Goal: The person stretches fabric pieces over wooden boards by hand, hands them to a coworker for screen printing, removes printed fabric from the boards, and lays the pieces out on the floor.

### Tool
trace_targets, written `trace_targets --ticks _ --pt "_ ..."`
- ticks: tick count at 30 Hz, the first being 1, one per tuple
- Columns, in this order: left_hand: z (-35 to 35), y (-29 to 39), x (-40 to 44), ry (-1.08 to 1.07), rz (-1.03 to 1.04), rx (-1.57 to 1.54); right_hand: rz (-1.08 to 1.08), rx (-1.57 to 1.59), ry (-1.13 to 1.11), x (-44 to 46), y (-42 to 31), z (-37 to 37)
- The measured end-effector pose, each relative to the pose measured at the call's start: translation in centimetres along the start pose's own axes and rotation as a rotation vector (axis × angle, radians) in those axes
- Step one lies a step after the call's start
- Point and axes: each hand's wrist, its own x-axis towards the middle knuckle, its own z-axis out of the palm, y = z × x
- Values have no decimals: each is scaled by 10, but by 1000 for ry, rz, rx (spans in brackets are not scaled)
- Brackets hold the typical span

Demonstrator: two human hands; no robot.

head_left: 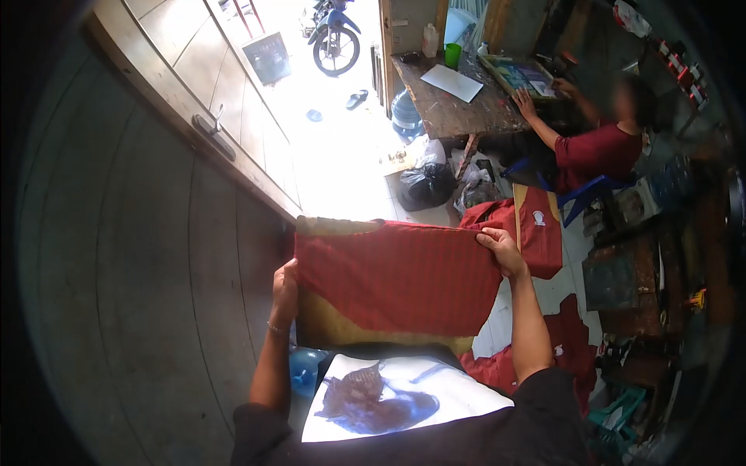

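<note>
A tan board (318, 322) is held up in front of me, with a piece of red cloth (396, 272) spread over it. My left hand (284, 289) is closed on the left edge of the board, its fingers partly hidden behind. At the upper right corner my right hand (501, 248) grips the red cloth and the edge under it, thumb on top. Just beyond that hand, on the floor, lies another board with red cloth (542, 237) bearing a white emblem. More red cloth (571, 342) is spread on the floor at lower right.
A person in a dark red shirt (594, 159) sits on a blue chair (587, 194), hands on a frame (524, 76) at a wooden table (466, 116). Black garbage bag (426, 186) stands near the open door (225, 85). Blue water jug (307, 369) is beside me; a motorcycle (336, 43) is outside.
</note>
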Motion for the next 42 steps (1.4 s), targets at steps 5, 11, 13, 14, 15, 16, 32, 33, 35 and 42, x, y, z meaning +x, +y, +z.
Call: trace_targets --ticks 5,11,13,14,15,16,32,33,35,42 --pt "-19 -12 12 -43 176 457 -56 34 35 -5 12 -2" --pt "-15 -18 13 21 202 245 -58 108 55 -13 18 0" --pt "-10 -14 14 84 179 314 -59 57 94 -12 22 0" --pt "-16 -20 14 84 178 313 -59 56 95 -11 25 -1" --pt "-21 -23 15 113 147 320 -65 32 117 -11 26 0" --pt "-24 -26 17 140 117 326 -74 7 140 -10 26 0" --pt "-73 -22 38 -70 -123 184 -91 55 0 -13 10 17" --pt "-81 -32 48 59 -64 319 -117 34 30 -12 5 19" --pt "-103 -57 66 334 53 720 -141 31 85 -11 -2 18" --pt "-23 -41 110 184 255 467 -186 -34 141 -13 -29 46"
